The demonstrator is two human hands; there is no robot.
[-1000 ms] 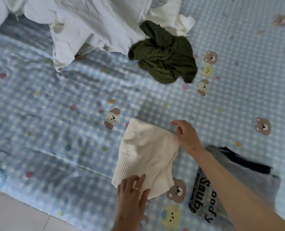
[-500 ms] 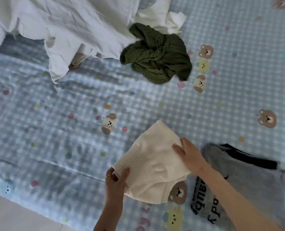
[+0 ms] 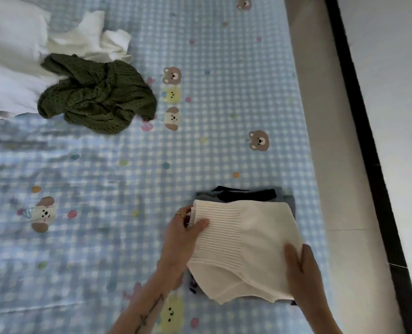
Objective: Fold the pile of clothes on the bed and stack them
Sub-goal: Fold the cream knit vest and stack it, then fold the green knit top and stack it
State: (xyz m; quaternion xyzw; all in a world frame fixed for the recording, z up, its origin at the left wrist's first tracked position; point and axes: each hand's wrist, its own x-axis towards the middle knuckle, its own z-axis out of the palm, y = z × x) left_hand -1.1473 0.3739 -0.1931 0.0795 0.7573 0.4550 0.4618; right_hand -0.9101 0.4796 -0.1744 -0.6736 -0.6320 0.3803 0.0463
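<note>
The cream sweater (image 3: 243, 247) is covering nearly all of the gray shirt (image 3: 287, 200) beneath it, and the shirt's print is showing only as a sliver. The left hand (image 3: 184, 233) is hiding its fingers behind the sweater's edge. The picture's left edge is cutting off the white clothes (image 3: 9, 68).

no readable text, grey garment's (image 3: 287, 199) print hidden under cream sweater (image 3: 248, 247)
</note>
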